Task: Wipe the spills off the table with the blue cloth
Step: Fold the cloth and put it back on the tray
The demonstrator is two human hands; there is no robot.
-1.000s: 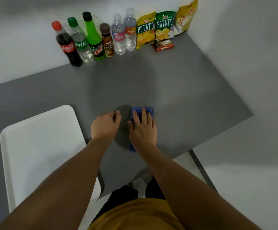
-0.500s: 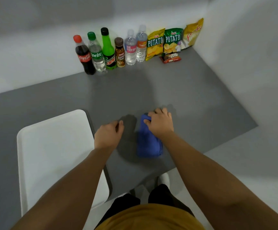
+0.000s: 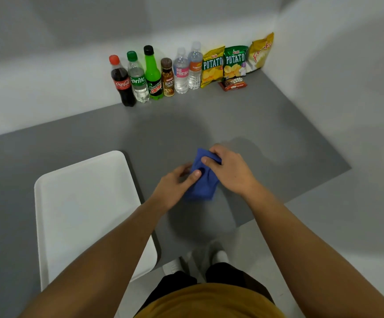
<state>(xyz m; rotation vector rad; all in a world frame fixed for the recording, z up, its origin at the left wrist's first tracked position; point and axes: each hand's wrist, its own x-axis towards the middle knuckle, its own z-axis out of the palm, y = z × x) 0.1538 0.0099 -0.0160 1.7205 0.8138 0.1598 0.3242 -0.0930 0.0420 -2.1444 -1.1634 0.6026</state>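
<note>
Both hands meet on the blue cloth (image 3: pixel 203 180), which lies bunched on the grey table (image 3: pixel 266 134) just right of the white tray (image 3: pixel 83 203). The left hand (image 3: pixel 175 184) pinches the cloth's near-left edge, thumb on top and fingers curled underneath; the right hand (image 3: pixel 231 172) grips its far end with fingers folded over the fabric, and whether the cloth is lifted clear of the table or resting on it is hard to say. The tray is bare. Against the back wall stands a row of bottles, touching or nearly so: a Coca-Cola bottle (image 3: pixel 122 82) full of dark cola, a Sprite bottle (image 3: pixel 138 79) of clear soda, a green Mountain Dew bottle (image 3: pixel 153 74), a brown Lucky Day bottle (image 3: pixel 167 78), and two water bottles (image 3: pixel 187 70) filled with clear liquid. Right of them lean a yellow potato chip bag (image 3: pixel 212 66), a green potato chip bag (image 3: pixel 235 61) and a third yellow snack bag (image 3: pixel 261 51) in the corner, with a small red snack pack (image 3: pixel 233 84) lying flat in front.
</note>
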